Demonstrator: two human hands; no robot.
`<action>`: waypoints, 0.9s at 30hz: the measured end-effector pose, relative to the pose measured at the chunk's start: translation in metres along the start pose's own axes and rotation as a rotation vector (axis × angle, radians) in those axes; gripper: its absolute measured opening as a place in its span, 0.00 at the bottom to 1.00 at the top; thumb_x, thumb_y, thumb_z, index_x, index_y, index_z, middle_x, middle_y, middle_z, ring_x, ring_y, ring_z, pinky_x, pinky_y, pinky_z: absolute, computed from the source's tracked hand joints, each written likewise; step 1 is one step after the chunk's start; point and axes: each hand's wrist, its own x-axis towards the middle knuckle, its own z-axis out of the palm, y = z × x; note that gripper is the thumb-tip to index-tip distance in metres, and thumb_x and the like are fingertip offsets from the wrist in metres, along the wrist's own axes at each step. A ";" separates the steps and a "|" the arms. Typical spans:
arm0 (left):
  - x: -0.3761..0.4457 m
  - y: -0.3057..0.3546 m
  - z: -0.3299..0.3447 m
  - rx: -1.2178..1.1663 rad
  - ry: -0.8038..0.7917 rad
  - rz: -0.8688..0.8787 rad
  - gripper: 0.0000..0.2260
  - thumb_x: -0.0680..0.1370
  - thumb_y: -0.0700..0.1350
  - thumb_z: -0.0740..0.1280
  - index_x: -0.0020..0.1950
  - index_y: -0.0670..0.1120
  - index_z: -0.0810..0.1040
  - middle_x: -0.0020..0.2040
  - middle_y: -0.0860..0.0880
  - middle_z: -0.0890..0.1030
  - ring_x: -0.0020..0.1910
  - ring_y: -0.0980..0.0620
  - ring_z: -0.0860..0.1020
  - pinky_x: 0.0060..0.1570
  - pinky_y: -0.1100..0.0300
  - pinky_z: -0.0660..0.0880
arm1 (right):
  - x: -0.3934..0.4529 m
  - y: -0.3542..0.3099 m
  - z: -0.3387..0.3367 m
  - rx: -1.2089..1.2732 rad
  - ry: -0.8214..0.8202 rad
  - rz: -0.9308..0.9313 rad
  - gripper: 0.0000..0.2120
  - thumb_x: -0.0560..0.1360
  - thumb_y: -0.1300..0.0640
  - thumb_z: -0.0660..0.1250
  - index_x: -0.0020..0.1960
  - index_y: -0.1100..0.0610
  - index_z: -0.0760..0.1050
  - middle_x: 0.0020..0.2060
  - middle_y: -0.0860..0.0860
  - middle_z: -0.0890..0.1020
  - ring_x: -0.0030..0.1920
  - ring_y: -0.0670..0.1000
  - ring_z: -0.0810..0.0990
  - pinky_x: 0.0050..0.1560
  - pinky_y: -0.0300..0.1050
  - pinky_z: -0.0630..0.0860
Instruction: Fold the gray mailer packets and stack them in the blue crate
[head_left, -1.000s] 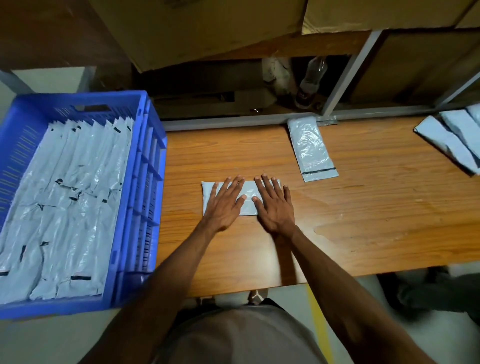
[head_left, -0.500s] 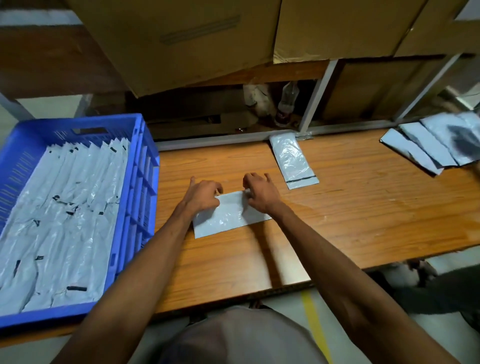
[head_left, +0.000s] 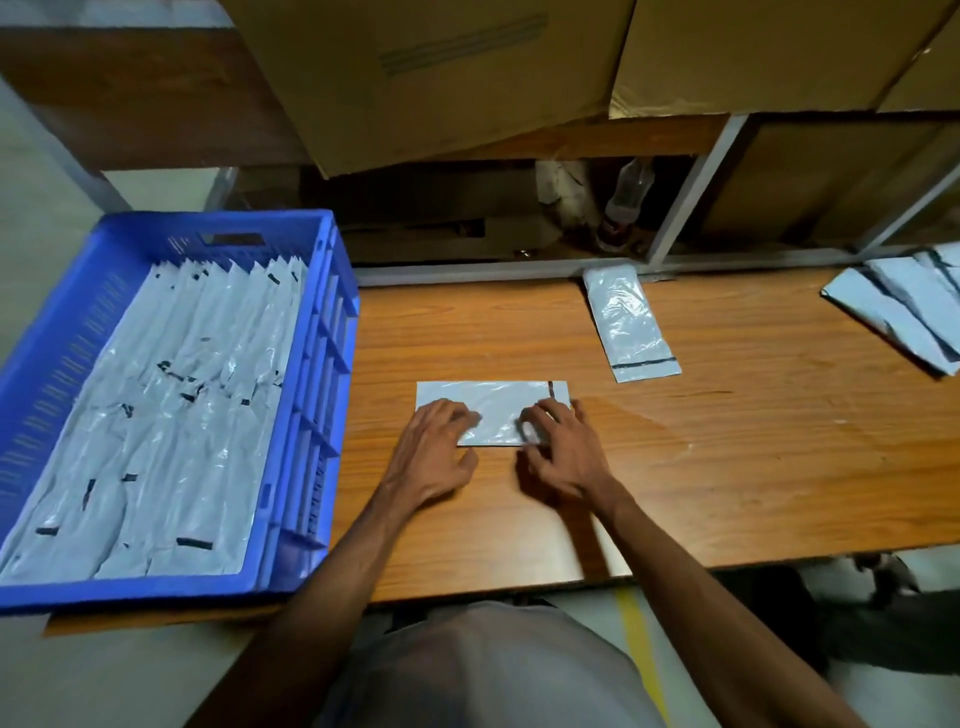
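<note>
Head view: a gray mailer packet (head_left: 491, 410) lay flat on the wooden table (head_left: 727, 467), lengthwise left to right, a dark strip near its right end; the left hand (head_left: 434, 452) rested on its near-left part, fingers bent with the tips down on the film; the right hand (head_left: 563, 449) rested on its near-right part, fingers likewise bent and pressing; motion blur at the fingertips left it impossible to tell whether either hand pinched the near edge or merely pressed on it; the blue crate (head_left: 306, 415) stood at the left end of the table, its near edge overhanging, holding rows of folded gray packets (head_left: 171, 415) that overlapped one another; a second flat packet (head_left: 628, 325) lay beyond and to the right of the hands, its far end against the metal shelf rail (head_left: 467, 270); a fanned pile of further packets (head_left: 904, 306) sat at the far right edge, partly cut off; cardboard boxes (head_left: 441, 78) occupied the shelf above; a plastic bottle (head_left: 623, 202) stood in the shadow beneath.
</note>
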 end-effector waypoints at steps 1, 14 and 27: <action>0.001 -0.001 0.005 0.001 0.025 -0.032 0.25 0.78 0.54 0.65 0.74 0.48 0.75 0.70 0.47 0.76 0.73 0.44 0.71 0.74 0.46 0.67 | 0.003 -0.001 0.004 0.026 -0.005 0.014 0.24 0.80 0.43 0.58 0.72 0.51 0.73 0.69 0.52 0.76 0.73 0.54 0.72 0.79 0.59 0.54; 0.019 -0.016 0.040 0.149 -0.042 -0.152 0.27 0.87 0.59 0.51 0.85 0.54 0.53 0.85 0.56 0.53 0.84 0.54 0.49 0.82 0.47 0.47 | 0.020 -0.005 0.037 -0.029 -0.050 0.112 0.28 0.87 0.40 0.45 0.86 0.44 0.48 0.85 0.43 0.52 0.85 0.49 0.47 0.83 0.54 0.44; 0.070 0.001 -0.009 0.190 -0.305 -0.281 0.39 0.77 0.61 0.70 0.84 0.54 0.56 0.80 0.52 0.64 0.77 0.49 0.61 0.74 0.42 0.55 | 0.026 -0.009 0.023 0.007 -0.198 0.142 0.29 0.86 0.40 0.46 0.86 0.47 0.50 0.85 0.47 0.52 0.85 0.53 0.47 0.82 0.58 0.43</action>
